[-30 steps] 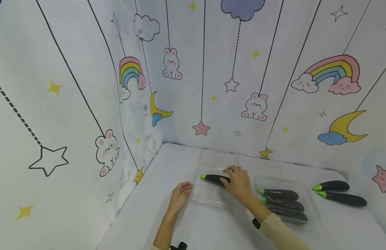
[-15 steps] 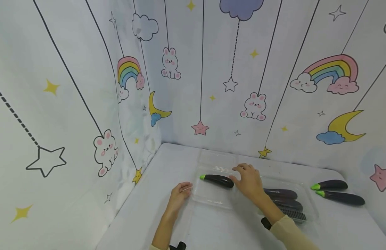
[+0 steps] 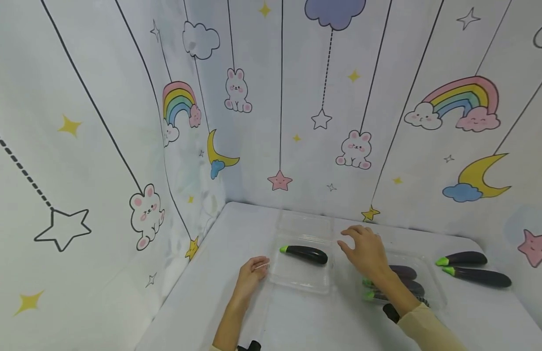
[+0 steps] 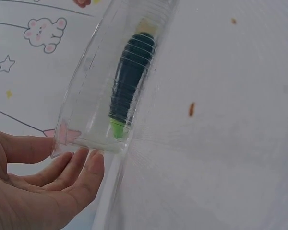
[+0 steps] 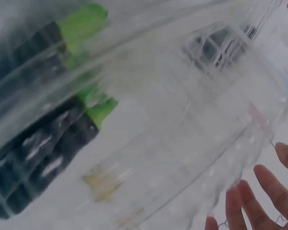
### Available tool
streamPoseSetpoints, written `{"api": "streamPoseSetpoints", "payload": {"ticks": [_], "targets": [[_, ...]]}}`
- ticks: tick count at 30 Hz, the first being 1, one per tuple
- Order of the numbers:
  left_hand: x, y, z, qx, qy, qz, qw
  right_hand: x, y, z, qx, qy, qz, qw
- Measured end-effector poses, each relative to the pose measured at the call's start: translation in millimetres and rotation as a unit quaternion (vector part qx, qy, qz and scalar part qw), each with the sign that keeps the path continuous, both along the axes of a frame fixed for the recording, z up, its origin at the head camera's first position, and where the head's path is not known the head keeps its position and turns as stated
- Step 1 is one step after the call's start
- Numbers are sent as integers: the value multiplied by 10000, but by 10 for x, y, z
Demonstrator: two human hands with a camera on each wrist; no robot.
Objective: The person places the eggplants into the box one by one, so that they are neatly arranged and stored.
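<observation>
A dark eggplant with a green stem end lies in an open clear plastic box at the table's middle. My left hand holds that box by its left edge; in the left wrist view the thumb and fingers of the hand pinch its corner. My right hand hovers right of the box, fingers bent and parted with nothing between them. Below its forearm, a second clear box holds several eggplants, partly hidden by the arm. The right wrist view shows eggplants through clear plastic.
Two more eggplants, one behind and one in front, lie on the white table at the right. The first box's hinged lid lies open toward the back. A wall cloth with cartoon prints borders the table's back and left.
My right hand has let go of the eggplant in the middle box and moved right, toward the second box. The left hand keeps its place at the box's edge.
</observation>
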State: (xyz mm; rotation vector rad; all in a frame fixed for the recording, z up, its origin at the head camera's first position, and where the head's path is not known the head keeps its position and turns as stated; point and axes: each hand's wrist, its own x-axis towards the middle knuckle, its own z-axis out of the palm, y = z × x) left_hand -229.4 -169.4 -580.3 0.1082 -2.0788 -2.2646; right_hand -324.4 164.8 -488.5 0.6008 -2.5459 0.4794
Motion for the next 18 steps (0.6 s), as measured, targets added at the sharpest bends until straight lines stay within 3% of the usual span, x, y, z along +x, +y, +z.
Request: {"api": "streamPoseSetpoints", "payload": {"ticks": [11,18], "targets": [[27,-3,37,-56,23,25,10000,-11,404,69,3,391,-134,9991],[28,5,30,77,-65,-79,9999,40,734,70,17,373,-244,9990]]}}
